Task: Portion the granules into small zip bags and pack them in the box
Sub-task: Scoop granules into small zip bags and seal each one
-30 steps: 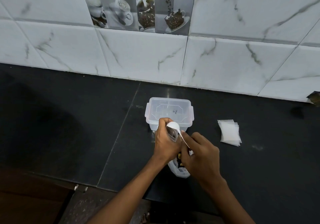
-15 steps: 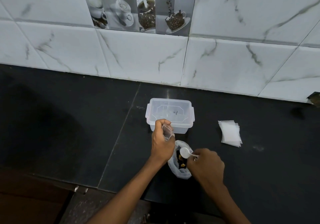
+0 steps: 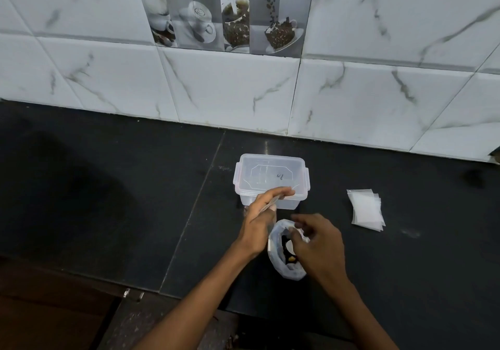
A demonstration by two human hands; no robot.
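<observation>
Granules: dark bits with a yellowish piece, lying in an open plastic pouch [image 3: 281,266] on the near part of the surface, just on the near side of the box.
Spoon: a small white spoon [image 3: 289,245] lies inside the pouch mouth, partly hidden by the right hand.
Left hand [image 3: 261,215]: fingers stretched out towards the box, pinching a small clear zip bag [image 3: 270,204] between thumb and fingers; how much is in it I cannot tell.
Right hand [image 3: 318,241]: loosely curled over the pouch mouth, blurred; whether it grips the spoon handle or the pouch rim I cannot tell.
Box [image 3: 272,180]: clear plastic, lid on, clips at the sides; it looks empty.
Spare bags [image 3: 366,210]: a small stack of flat zip bags to the right, well apart from the box.
Progress: early, I'd say. No bag shows in the box; the stack waits, and the lid must come off.
Surface [image 3: 108,187]: dark polished stone with a seam.
Room: white marbled wall tiles [image 3: 378,101] behind, with a strip of coffee-cup pictures.
</observation>
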